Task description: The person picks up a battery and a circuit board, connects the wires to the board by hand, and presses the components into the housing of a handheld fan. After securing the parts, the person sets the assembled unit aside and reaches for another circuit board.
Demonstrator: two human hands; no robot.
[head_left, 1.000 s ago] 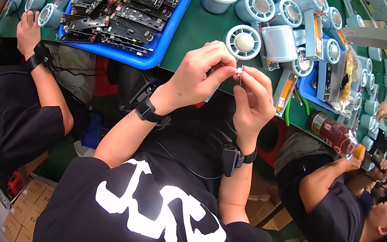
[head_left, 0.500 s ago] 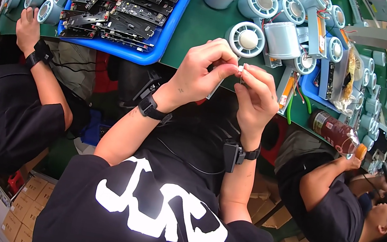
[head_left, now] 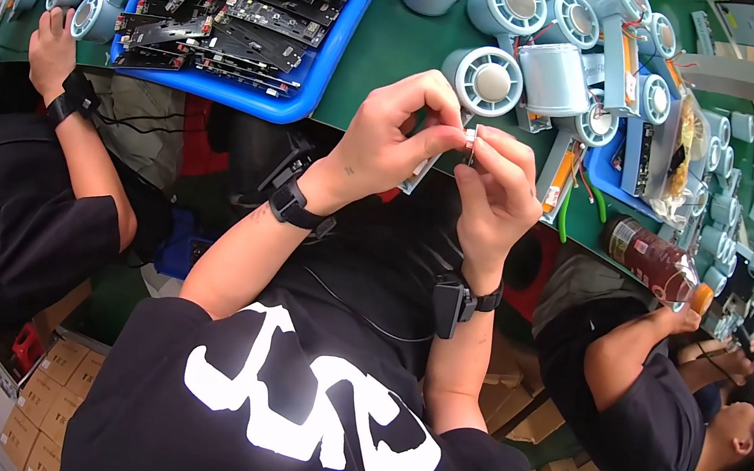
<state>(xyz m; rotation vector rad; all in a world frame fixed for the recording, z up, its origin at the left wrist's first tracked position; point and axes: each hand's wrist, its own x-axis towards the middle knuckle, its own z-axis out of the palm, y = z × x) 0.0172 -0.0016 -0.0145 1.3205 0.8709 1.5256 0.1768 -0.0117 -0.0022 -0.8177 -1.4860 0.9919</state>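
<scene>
Fine adjustment near the edge of the counter [head_left: 367, 49].
Right of the blue tray [head_left: 323, 79], the hands are held together: a small white piece [head_left: 470, 137] is pinched by the left hand [head_left: 382, 143] and met by fingertips of the right hand [head_left: 504, 182], whose own grip cannot be told. The piece is apparently being aligned; for the next move, 2 steady hands seem called for.

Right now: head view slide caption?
Left hand and right hand meet at a small white part near a blue tray.
</scene>
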